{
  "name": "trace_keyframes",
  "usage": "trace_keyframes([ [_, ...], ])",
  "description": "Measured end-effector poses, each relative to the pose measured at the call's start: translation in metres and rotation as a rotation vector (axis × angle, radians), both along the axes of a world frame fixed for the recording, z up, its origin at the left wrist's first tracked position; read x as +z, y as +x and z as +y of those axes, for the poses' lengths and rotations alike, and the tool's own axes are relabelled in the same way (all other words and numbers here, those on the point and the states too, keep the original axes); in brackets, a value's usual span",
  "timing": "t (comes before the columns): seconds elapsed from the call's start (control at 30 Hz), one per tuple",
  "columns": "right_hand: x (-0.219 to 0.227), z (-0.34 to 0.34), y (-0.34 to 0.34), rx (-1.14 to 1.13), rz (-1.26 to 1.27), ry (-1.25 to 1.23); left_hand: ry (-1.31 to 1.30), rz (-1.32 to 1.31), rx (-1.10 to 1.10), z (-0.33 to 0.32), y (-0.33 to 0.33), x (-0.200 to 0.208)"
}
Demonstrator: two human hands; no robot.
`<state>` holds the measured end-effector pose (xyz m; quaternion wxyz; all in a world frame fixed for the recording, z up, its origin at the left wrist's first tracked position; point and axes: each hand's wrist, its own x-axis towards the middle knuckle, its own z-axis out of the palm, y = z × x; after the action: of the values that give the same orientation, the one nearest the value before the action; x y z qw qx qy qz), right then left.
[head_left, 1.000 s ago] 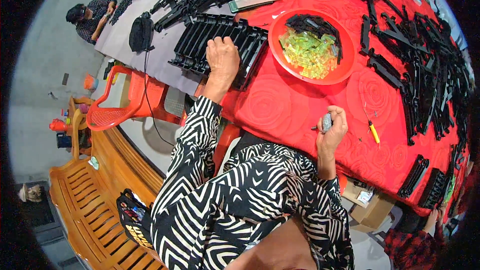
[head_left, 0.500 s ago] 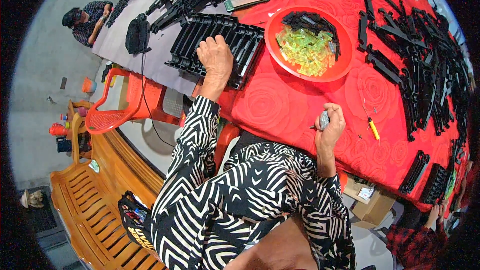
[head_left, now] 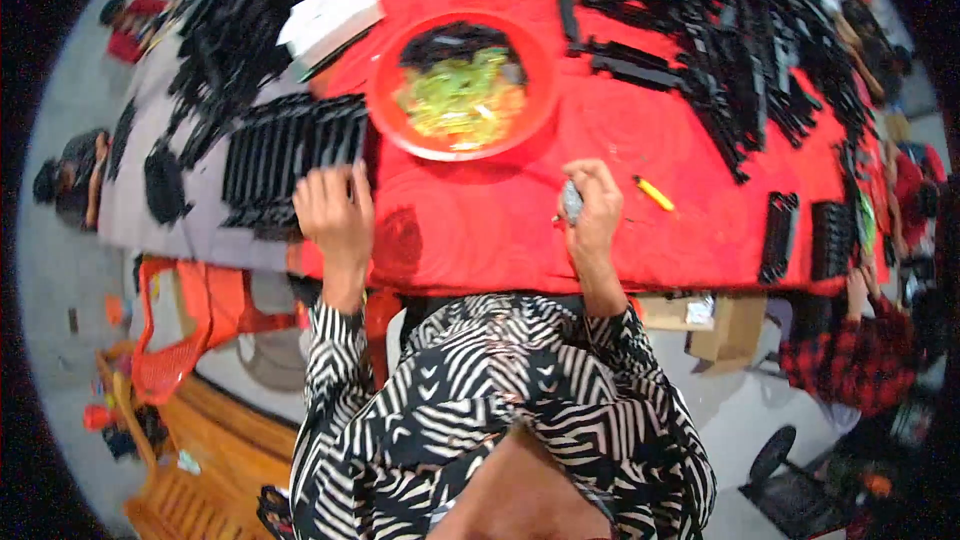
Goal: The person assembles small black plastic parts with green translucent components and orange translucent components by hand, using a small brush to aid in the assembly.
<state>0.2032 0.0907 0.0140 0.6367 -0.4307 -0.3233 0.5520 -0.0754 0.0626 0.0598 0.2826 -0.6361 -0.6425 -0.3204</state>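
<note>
Red cloth covers most of the table (head_left: 470, 240), with a greyish stretch toward 9 o'clock, and other people sit around its edges. From the head view, the work looks partway along: a block of long black parts (head_left: 290, 145) is lined up in close rows, while a left heap (head_left: 235, 30) and a bigger right heap (head_left: 740, 40) lie loose and unsorted. Whether the rows are finished pieces cannot be told. The bowl (head_left: 545, 90) holds plenty of yellow-green clear pieces (head_left: 465, 105) and black bits (head_left: 450, 43), so much of that stock appears to be left.

The left hand (head_left: 335, 215) is palm down, fingers pointing toward 12 o'clock; its palm is hidden, so I cannot tell whether it grips anything. The block lies at its 11 o'clock, right by the fingertips, though blur hides any contact. The right hand (head_left: 597, 202) is closed around a grey object (head_left: 572, 202), which shows on its 9 o'clock side. From there the bowl sits between 10 and 11 o'clock, and a yellow-handled tool (head_left: 656, 193) rests at 3 o'clock.
</note>
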Motion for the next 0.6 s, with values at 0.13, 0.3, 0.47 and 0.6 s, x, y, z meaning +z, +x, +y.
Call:
trace_keyframes([
  [0.13, 0.010, 0.046, 0.031, -0.091, -0.270, 0.126, -0.211, -0.087, -0.288, -0.025, 0.063, -0.044],
  [0.3, 0.014, 0.117, 0.091, -0.173, -0.952, 0.142, -0.326, -0.246, -0.401, -0.044, 0.090, -0.084],
  [0.47, -0.011, 0.176, 0.122, -0.274, -1.470, 0.224, -0.310, -0.265, -0.405, -0.044, 0.096, -0.087],
  [0.6, -0.037, 0.205, 0.121, -0.186, -1.944, 0.249, -0.297, -0.249, -0.376, -0.048, 0.094, -0.088],
])
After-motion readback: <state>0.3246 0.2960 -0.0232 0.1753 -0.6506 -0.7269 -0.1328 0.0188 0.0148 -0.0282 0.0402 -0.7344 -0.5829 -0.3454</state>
